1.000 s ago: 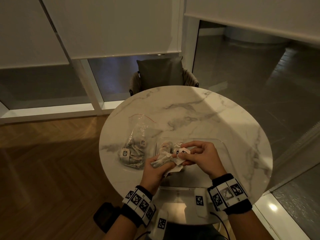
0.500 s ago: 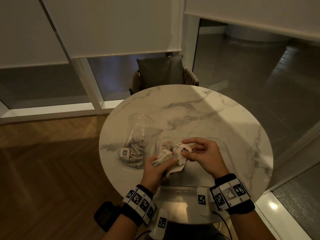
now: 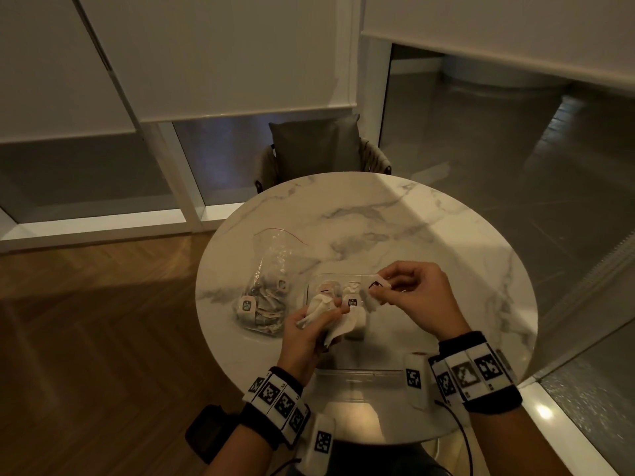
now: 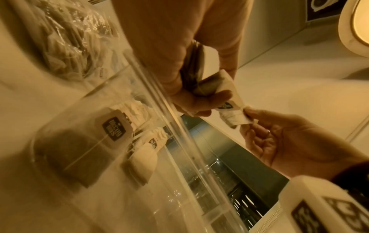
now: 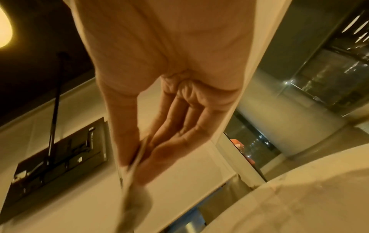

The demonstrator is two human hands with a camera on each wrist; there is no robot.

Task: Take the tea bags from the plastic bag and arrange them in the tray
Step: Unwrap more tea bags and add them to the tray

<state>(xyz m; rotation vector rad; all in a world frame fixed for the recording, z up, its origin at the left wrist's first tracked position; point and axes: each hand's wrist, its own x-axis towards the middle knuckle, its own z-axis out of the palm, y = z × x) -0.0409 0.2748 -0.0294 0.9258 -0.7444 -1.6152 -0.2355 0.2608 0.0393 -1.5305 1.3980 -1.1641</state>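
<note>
— From the head view, what do we have?

— We see a round marble table (image 3: 395, 218), and on its left part the clear plastic bag (image 3: 271, 286) lying with tea bags still inside. Just to its right sits the clear tray (image 3: 347, 278), with a couple of tea bags (image 3: 352, 297) lying at its far end. Our left hand (image 3: 309, 328) has its fingers curled around a small bunch of tea bags (image 3: 319, 309) above the tray's near left part. Our right hand (image 3: 412, 297) pinches one tea bag (image 3: 376, 292) between thumb and fingertips, held just right of the bunch. A chair (image 3: 319, 149) stands beyond the table.

— And the left wrist view?

— We see the left hand (image 4: 191, 63) from below, thumb and fingers clamped on the bunch (image 4: 209, 85). The right hand (image 4: 283, 138) grips the white tea bag (image 4: 235, 118) by its edge, right beside the bunch. Through the tray's clear wall (image 4: 159, 97) we make out tagged tea bags (image 4: 111, 130) lying flat inside, and the plastic bag (image 4: 66, 42) beyond it.

— The right wrist view?

— Blurred. We see the right hand (image 5: 169, 94) with thumb and forefinger pressed together on the tea bag (image 5: 133, 195), which hangs down; the other fingers lie loosely alongside.
</note>
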